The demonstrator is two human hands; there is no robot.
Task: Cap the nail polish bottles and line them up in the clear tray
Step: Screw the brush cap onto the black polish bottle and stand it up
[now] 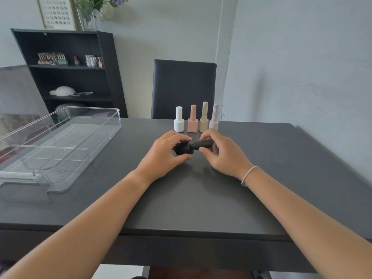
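- the left hand [165,156] is wrapping its fingers and thumb around the round body of a black nail polish bottle [184,148], which is being held on its side just above the dark table [201,198], about mid-width and closer to the far edge than the near one.
- the right hand [221,154] is pinching the black cap [203,144] between thumb and fingertips. the cap is sitting on the bottle's neck and pointing right, though i can't tell if it's screwed all the way down.
- just behind the hands, four more bottles are standing upright in a tight row near the far edge, all with caps on: a white bottle [179,120], a pink square bottle [192,119], a beige bottle [204,118] and a pale pink ribbed bottle [214,117]. they're sitting side by side, pretty much touching.
- the clear tray [60,146] is taking up the far left corner of the table and hanging a bit past the left edge, well apart from the bottles, with no bottles in it.
- a thin light bracelet [249,175] is sitting on the right wrist.
- a dark chair [183,87] is standing just past the far edge, and a black shelf unit [66,71] is standing against the wall on the left.
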